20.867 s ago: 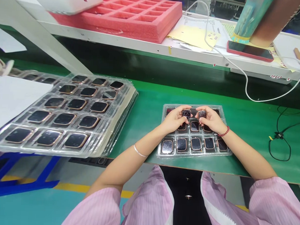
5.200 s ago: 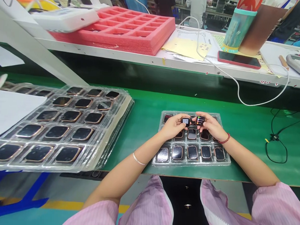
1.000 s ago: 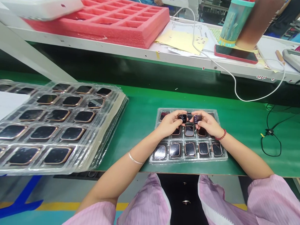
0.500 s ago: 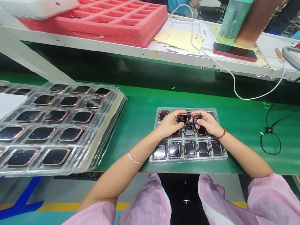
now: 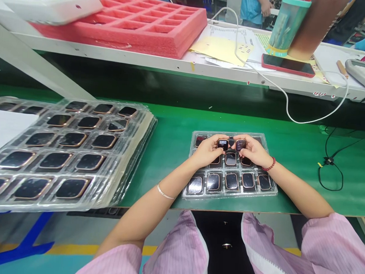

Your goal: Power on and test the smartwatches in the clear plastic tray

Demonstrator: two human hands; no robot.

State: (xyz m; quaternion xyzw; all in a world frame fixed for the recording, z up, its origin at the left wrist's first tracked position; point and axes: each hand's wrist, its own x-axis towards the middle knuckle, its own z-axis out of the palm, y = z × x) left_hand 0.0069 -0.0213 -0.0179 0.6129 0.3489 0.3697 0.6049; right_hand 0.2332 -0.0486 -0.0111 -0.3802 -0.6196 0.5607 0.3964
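Over a clear plastic tray (image 5: 204, 196) of square dark watch faces, both hands are raised side by side. My left hand (image 5: 208, 150) grips a watch face (image 5: 222, 144) with light text lit on its screen. In my right hand (image 5: 256, 150) is a second watch face (image 5: 241, 145), also lit, with small text lines, and my thumb rests at its lower edge. The two held pieces are a small gap apart. Below them, rows of watch faces with gold rims, such as one watch face (image 5: 213, 182), lie in the tray's pockets; the hands cover part of the upper rows.
Stacked clear trays (image 5: 109, 182) of watch faces stand at the left on the green table (image 5: 170, 152). A shelf (image 5: 161, 62) above holds red foam (image 5: 186, 41), papers, a phone (image 5: 288, 64) and cups. Cables (image 5: 329, 160) lie at the right. A person in blue (image 5: 251, 9) is behind.
The screen in my left hand now shows a brighter block of text. Both hands keep their hold over the tray. The view has shifted slightly, and the person behind appears further right.
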